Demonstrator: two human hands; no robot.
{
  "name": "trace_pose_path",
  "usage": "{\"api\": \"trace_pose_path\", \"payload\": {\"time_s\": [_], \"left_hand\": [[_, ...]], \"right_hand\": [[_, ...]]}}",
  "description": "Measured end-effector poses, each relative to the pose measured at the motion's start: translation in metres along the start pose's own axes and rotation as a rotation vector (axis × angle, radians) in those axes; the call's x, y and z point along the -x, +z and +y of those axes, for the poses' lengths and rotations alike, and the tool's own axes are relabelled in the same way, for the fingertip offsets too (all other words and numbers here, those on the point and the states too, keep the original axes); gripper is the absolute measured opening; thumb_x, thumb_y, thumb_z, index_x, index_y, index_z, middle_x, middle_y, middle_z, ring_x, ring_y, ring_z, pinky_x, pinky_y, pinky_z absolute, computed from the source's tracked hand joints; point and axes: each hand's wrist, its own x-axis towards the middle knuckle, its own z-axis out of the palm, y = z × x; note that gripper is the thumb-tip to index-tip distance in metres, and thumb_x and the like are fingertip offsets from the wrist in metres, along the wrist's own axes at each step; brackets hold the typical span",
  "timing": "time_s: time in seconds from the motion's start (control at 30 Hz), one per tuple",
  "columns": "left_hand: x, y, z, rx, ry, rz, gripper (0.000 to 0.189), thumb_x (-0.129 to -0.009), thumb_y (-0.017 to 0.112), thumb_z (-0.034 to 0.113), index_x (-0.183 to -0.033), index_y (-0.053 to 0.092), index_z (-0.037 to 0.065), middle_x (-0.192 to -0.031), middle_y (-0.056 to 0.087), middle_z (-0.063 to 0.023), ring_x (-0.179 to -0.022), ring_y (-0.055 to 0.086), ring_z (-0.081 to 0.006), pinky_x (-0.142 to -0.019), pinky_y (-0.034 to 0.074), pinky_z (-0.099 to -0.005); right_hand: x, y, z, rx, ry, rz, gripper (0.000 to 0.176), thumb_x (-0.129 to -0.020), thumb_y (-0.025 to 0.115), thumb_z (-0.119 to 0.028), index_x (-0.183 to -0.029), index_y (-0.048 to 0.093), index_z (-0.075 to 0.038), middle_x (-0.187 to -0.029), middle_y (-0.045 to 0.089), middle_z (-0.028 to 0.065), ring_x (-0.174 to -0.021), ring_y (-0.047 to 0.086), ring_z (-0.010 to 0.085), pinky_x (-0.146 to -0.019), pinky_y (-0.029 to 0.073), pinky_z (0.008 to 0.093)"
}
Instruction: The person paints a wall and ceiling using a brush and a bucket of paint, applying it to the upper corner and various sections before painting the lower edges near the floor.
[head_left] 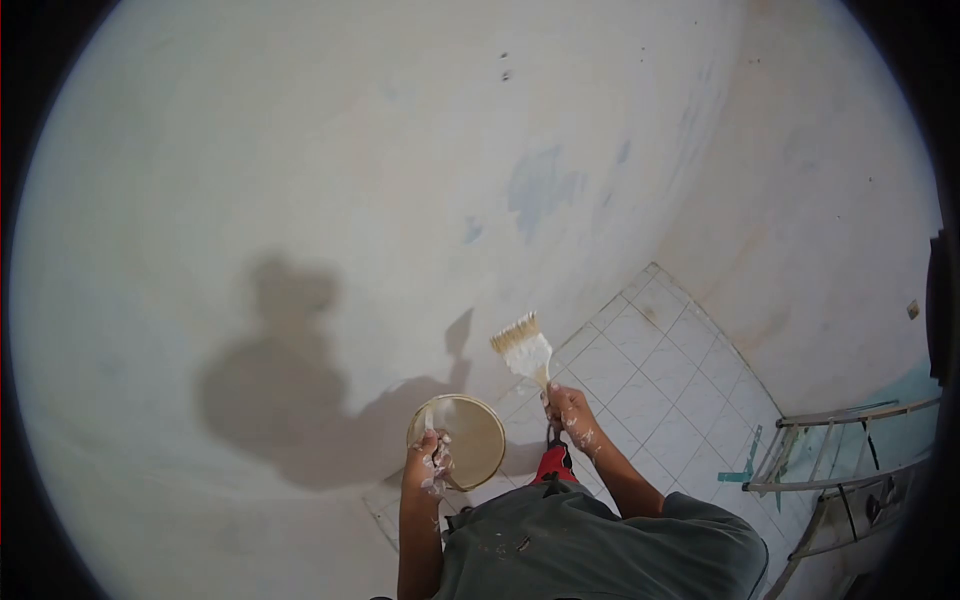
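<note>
My right hand (569, 411) is closed round the handle of a wide, flat paintbrush (526, 350), held bristles up in front of the wall. White paint coats the brush's lower part, and the bristle tips look tan. At the near left side of a round, pale bucket (487, 440), my left hand (430, 460) has its fingers curled over the rim. White paint is spattered on both hands. A pale strip stands beside my left thumb; I cannot make out what it is. The bucket's contents are hard to see.
A pale wall (400, 180) with blue-grey patches rises in front, meeting another wall (800, 220) at the right. White floor tiles (655, 360) lie below. Metal ladders (840, 485) stand at the lower right, near a teal strip (740, 465). My shadow falls on the wall.
</note>
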Motion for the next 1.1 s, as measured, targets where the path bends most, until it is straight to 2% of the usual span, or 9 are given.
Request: {"api": "trace_pose_path", "payload": {"time_s": [0.1,0.17,0.27,0.37,0.43,0.5,0.7,0.83,1.1], "left_hand": [[-0.005,-0.005,-0.007,-0.025,-0.014,0.029,0.033,-0.084,0.05,0.037,-0.081,0.051,0.004,-0.05,0.038,0.0041,-0.04,0.034,-0.0064,-0.037,0.025,-0.02],[0.0,0.002,-0.004,0.007,-0.041,0.128,0.029,-0.084,0.05,0.035,-0.08,0.05,0.006,-0.049,0.038,0.0053,-0.038,0.032,-0.0064,-0.037,0.025,-0.0208],[0.002,0.007,-0.009,0.059,-0.005,0.223,0.027,-0.086,0.047,0.033,-0.077,0.05,0.008,-0.048,0.037,0.0051,-0.037,0.031,-0.0068,-0.036,0.026,-0.0213],[0.0,0.006,-0.019,0.143,0.031,0.284,0.025,-0.087,0.046,0.032,-0.077,0.05,0.009,-0.047,0.036,0.0052,-0.036,0.03,-0.0068,-0.035,0.026,-0.021],[0.007,0.013,-0.017,0.204,0.036,0.314,0.025,-0.087,0.045,0.032,-0.077,0.05,0.01,-0.047,0.036,0.0054,-0.036,0.03,-0.0068,-0.035,0.025,-0.0207],[0.006,0.019,-0.02,0.242,0.093,0.382,0.025,-0.088,0.043,0.032,-0.077,0.05,0.01,-0.047,0.035,0.0063,-0.035,0.028,-0.0067,-0.034,0.025,-0.0199],[0.006,0.029,-0.023,0.312,0.158,0.463,0.025,-0.087,0.045,0.033,-0.078,0.05,0.01,-0.047,0.034,0.0065,-0.035,0.026,-0.0066,-0.034,0.023,-0.0201],[0.009,0.034,-0.02,0.317,0.183,0.462,0.026,-0.087,0.046,0.032,-0.078,0.05,0.008,-0.047,0.034,0.0056,-0.035,0.025,-0.0062,-0.035,0.022,-0.0203],[0.01,0.03,-0.017,0.277,0.146,0.419,0.027,-0.086,0.048,0.033,-0.078,0.049,0.008,-0.048,0.035,0.0051,-0.036,0.027,-0.0054,-0.035,0.021,-0.02]], "right_hand": [[-0.033,0.0,-0.014,-0.012,-0.09,-0.025,0.037,-0.089,0.04,-0.035,-0.07,0.049,-0.004,-0.048,0.033,-0.0061,-0.04,0.027,0.0029,-0.037,0.021,0.0196],[-0.051,-0.001,-0.033,0.351,-0.438,0.137,0.035,-0.09,0.038,-0.029,-0.072,0.051,-0.002,-0.049,0.036,-0.0052,-0.043,0.028,0.003,-0.039,0.022,0.0202],[-0.061,0.007,-0.089,0.477,-0.497,0.224,0.033,-0.09,0.037,-0.024,-0.073,0.052,0.0,-0.05,0.038,-0.0047,-0.045,0.029,0.0031,-0.042,0.023,0.0208],[-0.08,0.008,-0.118,0.212,-0.469,0.084,0.035,-0.09,0.037,-0.026,-0.074,0.052,0.0,-0.049,0.037,-0.0045,-0.046,0.029,0.0029,-0.042,0.023,0.0204],[-0.09,0.012,-0.127,0.072,-0.356,-0.047,0.037,-0.091,0.036,-0.032,-0.073,0.05,-0.003,-0.05,0.032,-0.0053,-0.042,0.026,0.0029,-0.039,0.02,0.0191],[-0.097,0.016,-0.126,-0.164,-0.107,-0.215,0.038,-0.091,0.035,-0.036,-0.073,0.048,-0.004,-0.05,0.03,-0.0057,-0.041,0.023,0.0034,-0.038,0.018,0.0189],[-0.106,0.001,-0.091,-0.23,0.219,-0.332,0.036,-0.09,0.036,-0.038,-0.074,0.045,-0.006,-0.05,0.031,-0.0054,-0.04,0.022,0.0032,-0.037,0.017,0.019],[-0.104,-0.002,-0.088,-0.212,0.411,-0.282,0.035,-0.089,0.038,-0.038,-0.075,0.045,-0.006,-0.051,0.032,-0.005,-0.039,0.022,0.0034,-0.037,0.017,0.0189],[-0.091,0.013,-0.16,-0.162,0.017,-0.246,0.036,-0.09,0.038,-0.037,-0.073,0.045,-0.007,-0.051,0.03,-0.0045,-0.04,0.022,0.004,-0.037,0.017,0.0195]]}}
